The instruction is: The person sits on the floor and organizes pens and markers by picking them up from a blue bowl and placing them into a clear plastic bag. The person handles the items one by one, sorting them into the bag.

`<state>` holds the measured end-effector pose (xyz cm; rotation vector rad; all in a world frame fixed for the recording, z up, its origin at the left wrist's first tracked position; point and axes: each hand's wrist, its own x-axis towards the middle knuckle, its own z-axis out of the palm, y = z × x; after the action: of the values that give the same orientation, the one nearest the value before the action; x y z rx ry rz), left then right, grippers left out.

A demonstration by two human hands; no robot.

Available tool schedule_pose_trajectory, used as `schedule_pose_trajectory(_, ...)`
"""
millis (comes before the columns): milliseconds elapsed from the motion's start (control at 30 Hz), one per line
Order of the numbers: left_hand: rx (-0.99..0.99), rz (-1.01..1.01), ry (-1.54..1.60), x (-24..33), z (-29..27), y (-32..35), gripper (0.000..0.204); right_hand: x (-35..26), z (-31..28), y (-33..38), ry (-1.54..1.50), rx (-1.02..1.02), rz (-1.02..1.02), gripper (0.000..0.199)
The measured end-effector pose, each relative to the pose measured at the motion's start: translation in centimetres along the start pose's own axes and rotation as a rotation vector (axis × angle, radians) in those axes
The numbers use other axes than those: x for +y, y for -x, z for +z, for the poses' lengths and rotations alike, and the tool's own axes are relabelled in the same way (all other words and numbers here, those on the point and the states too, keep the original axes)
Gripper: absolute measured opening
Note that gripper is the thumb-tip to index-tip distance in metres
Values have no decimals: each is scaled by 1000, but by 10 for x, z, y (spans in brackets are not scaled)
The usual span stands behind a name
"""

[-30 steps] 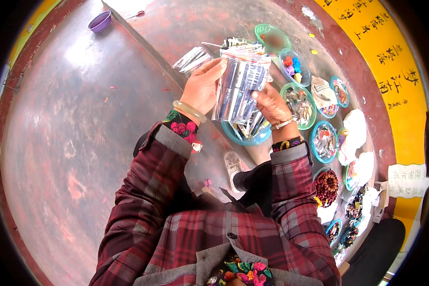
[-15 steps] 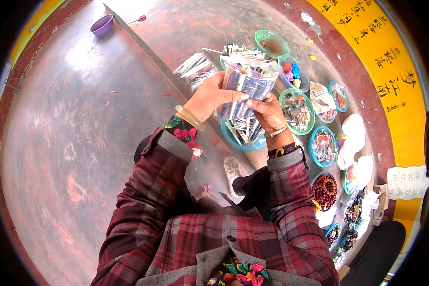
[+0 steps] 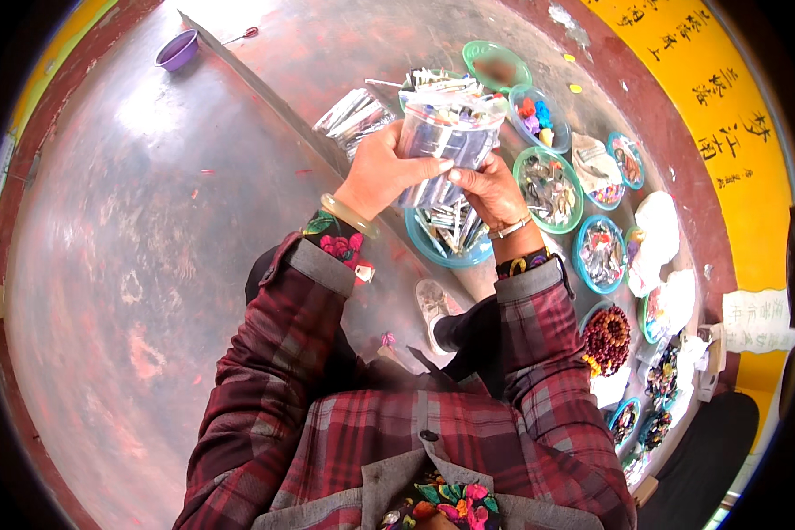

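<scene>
Toward one o'clock from view's centre: clear zip bag (image 3: 452, 140) of slim pen-like sticks, between both hands. Left hand (image 3: 382, 172) at bag's eight o'clock, right hand (image 3: 493, 189) at five; thumbs clamped on front, other fingers mostly hidden, spread cannot tell. Mouth sealed or not: cannot tell. If unsealed, tilting could spill sticks into blue basin (image 3: 449, 259) at six o'clock. Low grip on slick film, loaded top: bag could fold over or slip.

Several baskets (image 3: 580, 201) stand right of the bag (image 3: 449, 134).
</scene>
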<state>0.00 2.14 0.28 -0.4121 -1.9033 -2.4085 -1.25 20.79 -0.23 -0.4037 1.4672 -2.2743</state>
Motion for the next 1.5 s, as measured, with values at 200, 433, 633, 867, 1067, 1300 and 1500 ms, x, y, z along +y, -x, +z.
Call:
schedule_pose_trajectory(200,-77,-84,76,4,2,0,37,3,0,0,54,13,9,41)
schedule_pose_trajectory(433,-29,-51,190,19,-3,1,33,15,-51,-9,254,48,170,32)
schedule_pose_trajectory(633,19,-32,318,27,-13,-1,35,108,-137,-14,1356,19,615,28)
schedule_pose_trajectory(867,-36,33,281,34,-24,8,43,163,-125,2,1664,268,945,41)
schedule_pose_trajectory(1067,-104,98,244,40,-23,9,43,171,-119,10,1557,479,905,30)
schedule_pose_trajectory(1300,-126,75,80,28,-28,9,48,97,-95,-4,1671,460,851,26)
schedule_pose_trajectory(1500,-163,-2,40,23,-18,3,44,38,-145,-5,1656,536,462,24)
